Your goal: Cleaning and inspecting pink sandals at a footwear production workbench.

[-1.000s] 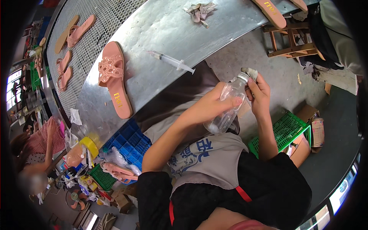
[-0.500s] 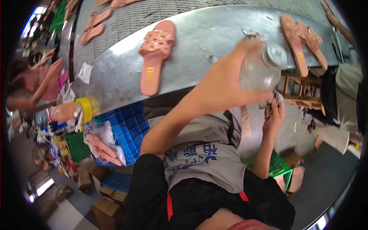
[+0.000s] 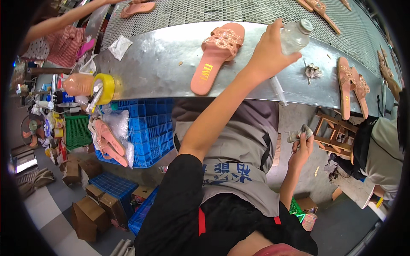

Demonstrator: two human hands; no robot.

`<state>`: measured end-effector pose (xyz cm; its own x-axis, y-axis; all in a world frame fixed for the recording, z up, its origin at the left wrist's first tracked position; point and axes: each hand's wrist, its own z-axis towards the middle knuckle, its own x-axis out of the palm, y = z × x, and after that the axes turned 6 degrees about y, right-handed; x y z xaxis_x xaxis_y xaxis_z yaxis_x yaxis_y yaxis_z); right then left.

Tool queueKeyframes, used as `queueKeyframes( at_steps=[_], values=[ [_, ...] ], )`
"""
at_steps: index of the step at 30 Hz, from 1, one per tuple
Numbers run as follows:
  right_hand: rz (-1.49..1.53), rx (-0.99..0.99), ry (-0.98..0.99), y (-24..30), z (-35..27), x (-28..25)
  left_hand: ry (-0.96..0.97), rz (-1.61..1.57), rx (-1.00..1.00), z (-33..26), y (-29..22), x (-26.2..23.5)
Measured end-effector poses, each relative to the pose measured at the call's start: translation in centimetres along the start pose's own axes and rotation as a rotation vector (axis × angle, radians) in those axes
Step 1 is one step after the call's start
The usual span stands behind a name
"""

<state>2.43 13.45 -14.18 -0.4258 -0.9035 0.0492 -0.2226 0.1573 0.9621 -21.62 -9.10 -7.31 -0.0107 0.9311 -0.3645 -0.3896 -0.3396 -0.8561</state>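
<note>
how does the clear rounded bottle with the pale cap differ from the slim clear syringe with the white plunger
The clear rounded bottle is gripped in the bare left hand, while the slim clear syringe lies unheld on the shiny silver metal table. The bottle is wide-bodied; the syringe is much narrower. The bottle has a pale cap, whereas the syringe ends in a white plunger at the table's near edge. Both are see-through.

On your left side, you can see a blue crate (image 3: 147, 135), and farther out a green basket (image 3: 78, 132) and a fan (image 3: 32, 126). Cardboard boxes (image 3: 91, 216) are also there; on your right, a wooden stool (image 3: 332, 143) stands near another person (image 3: 382, 155).
</note>
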Motion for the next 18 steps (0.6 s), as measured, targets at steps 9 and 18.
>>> queueKeyframes(
  at_steps=[9, 18],
  values=[
    [-0.237, -0.117, 0.37, 2.6, -3.9, 7.0, -0.166, 0.687, 0.007, -14.9, -2.5, -12.9],
    [-0.233, -0.23, 0.766, 2.9, -3.0, 13.7, -0.364, 0.312, -0.084, -17.8, 1.4, -15.4]
  ],
)
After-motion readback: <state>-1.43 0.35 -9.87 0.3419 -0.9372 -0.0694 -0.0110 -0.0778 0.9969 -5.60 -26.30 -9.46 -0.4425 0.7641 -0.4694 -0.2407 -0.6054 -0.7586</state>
